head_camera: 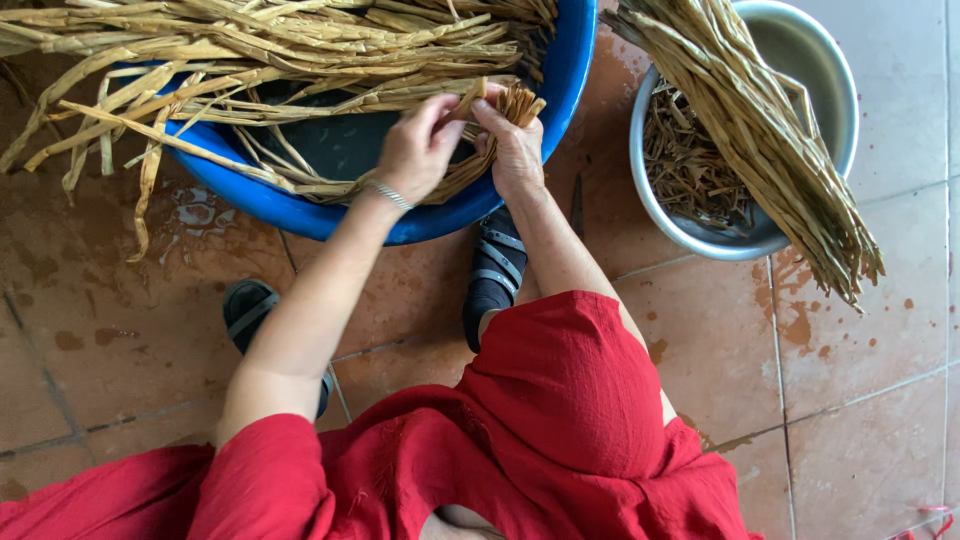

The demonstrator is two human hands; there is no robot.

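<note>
Over the near rim of a blue plastic basin (300,215), my left hand (415,150) and my right hand (512,150) both pinch a small bundle of tan dried plant strips (505,100). The strip ends stick up between my fingertips. More long dried strips (260,45) lie heaped across the basin and hang over its left rim. A thin bracelet circles my left wrist.
A metal bowl (835,80) at the right holds short strip pieces, with a long bundle of strips (780,150) laid across it. My sandalled feet (495,270) rest on wet terracotta floor tiles (870,330). A dark knife-like object (577,205) lies between basin and bowl.
</note>
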